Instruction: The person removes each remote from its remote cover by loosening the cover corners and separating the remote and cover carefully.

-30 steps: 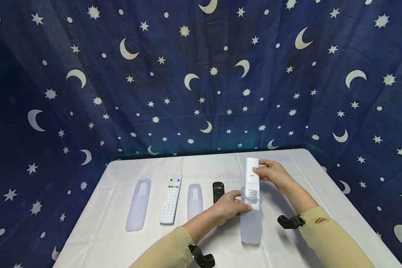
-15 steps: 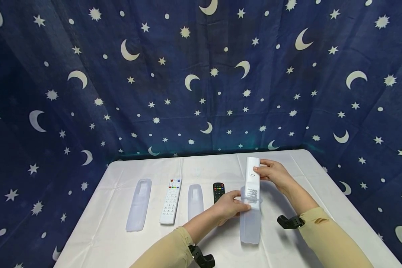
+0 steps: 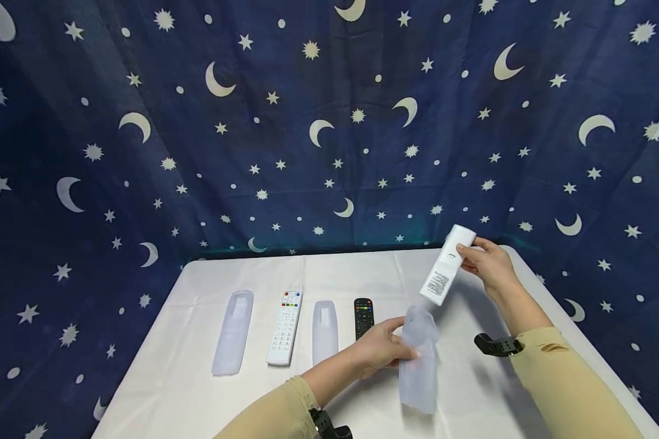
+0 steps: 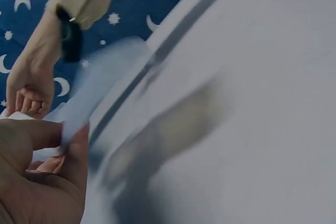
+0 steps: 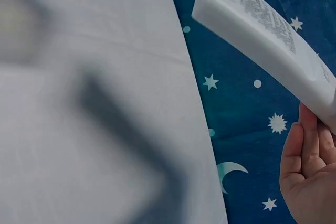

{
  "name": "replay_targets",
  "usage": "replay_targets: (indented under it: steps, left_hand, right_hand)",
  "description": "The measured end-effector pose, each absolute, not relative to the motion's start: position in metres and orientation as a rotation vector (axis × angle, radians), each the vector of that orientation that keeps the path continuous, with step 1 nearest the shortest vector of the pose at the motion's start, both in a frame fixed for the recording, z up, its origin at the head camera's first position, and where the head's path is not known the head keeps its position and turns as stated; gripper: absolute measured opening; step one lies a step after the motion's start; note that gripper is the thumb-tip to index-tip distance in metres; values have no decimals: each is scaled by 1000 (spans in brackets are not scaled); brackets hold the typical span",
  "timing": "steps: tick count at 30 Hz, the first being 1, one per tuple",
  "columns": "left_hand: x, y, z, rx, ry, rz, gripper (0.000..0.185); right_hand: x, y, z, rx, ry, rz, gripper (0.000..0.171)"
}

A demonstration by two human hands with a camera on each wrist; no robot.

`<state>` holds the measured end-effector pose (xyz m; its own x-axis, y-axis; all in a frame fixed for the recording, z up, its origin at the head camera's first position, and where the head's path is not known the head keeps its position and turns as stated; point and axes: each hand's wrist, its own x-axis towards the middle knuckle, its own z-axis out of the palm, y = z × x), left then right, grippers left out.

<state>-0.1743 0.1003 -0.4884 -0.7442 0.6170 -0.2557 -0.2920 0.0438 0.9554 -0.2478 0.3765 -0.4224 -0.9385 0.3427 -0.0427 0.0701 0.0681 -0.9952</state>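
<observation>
My right hand (image 3: 490, 266) grips a white remote control (image 3: 447, 265) near its upper end, back side up, with printed text toward its lower end. The remote is tilted and raised over the right part of the table; in the right wrist view the fingers curl under the remote (image 5: 268, 40). Below it, my left hand (image 3: 381, 347) pinches a translucent silicone remote cover (image 3: 419, 378) between thumb and fingers. The cover hangs limp, its upper end just under the remote's lower end. In the left wrist view the cover (image 4: 105, 77) is blurred.
On the white-clothed table (image 3: 159, 390) lie, from the left, a translucent cover (image 3: 233, 332), a white remote (image 3: 284, 329), a smaller cover (image 3: 324, 332) and a black remote (image 3: 364, 317), partly hidden by my left hand. A dark blue star-patterned curtain (image 3: 285, 134) hangs behind.
The white remote has come out of the cover; my right hand has lifted it up and to the right, tilting it. My left hand has stayed on the cover, shifting slightly right and down.
</observation>
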Motion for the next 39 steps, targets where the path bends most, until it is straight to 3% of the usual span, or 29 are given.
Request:
replay_targets:
  steps: [6,14,29,39]
  left_hand:
    - [-183,98,-485,336,1570,1858,84]
    - [-188,95,-490,285,1597,1844,88]
    - [-199,90,-484,182,1675,1909,69]
    - [-209,90,-481,119,1656,1944,69]
  right_hand:
    - [-242,379,-418,-354,-2129,2030,70]
    - [-234,382,-418,-267,-2073,2079,43]
    - [-220,380,-426,-33,-2277,1858,40]
    - [-202,382,-438,88,-2378,1640,52]
